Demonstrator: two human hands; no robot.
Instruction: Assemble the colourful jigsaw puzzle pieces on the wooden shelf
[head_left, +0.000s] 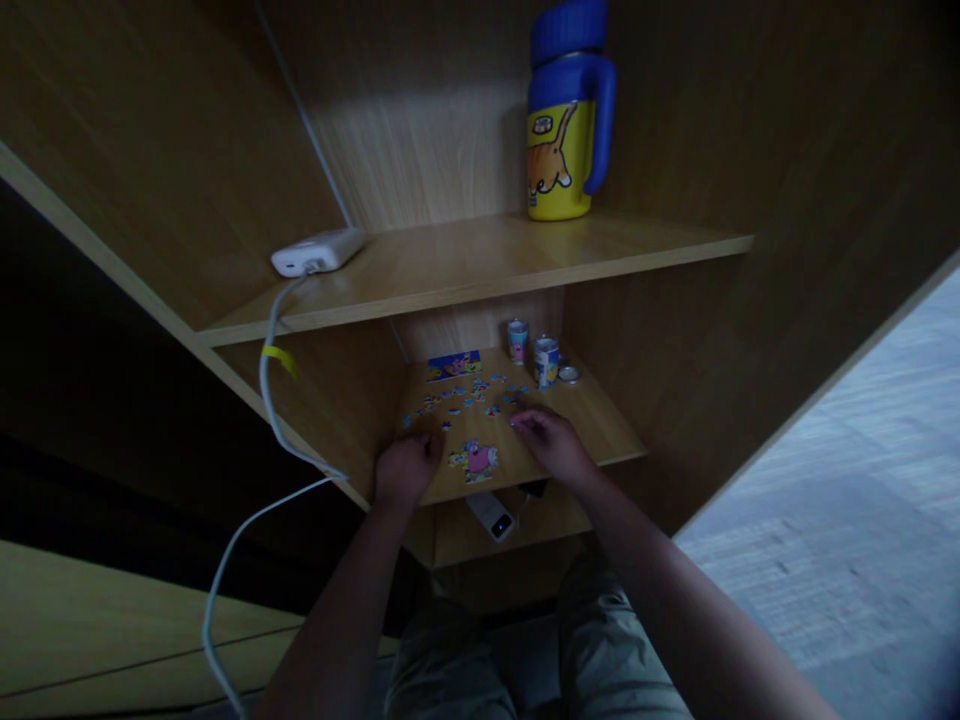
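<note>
On the lower shelf (pixel 540 460), my left hand (pixel 407 466) rests at the left edge, curled into a loose fist; I cannot make out anything in it. My right hand (pixel 551 437) pinches a small jigsaw piece (pixel 514 422) at its fingertips, just over the shelf. Between the hands lies a joined patch of jigsaw puzzle (pixel 478 458) with a pink figure. Several loose jigsaw pieces (pixel 454 411) are scattered behind it. Farther back, a colourful picture card (pixel 454 366) lies flat against the back left.
Two small printed tins (pixel 517 342) stand at the back right, with a round metal lid (pixel 568 374) beside them. Above, the upper shelf (pixel 450 265) carries a blue and yellow mug bottle (pixel 564 120) and a white power bank (pixel 319 252) with a cable (pixel 268 400). A white device (pixel 491 515) lies below.
</note>
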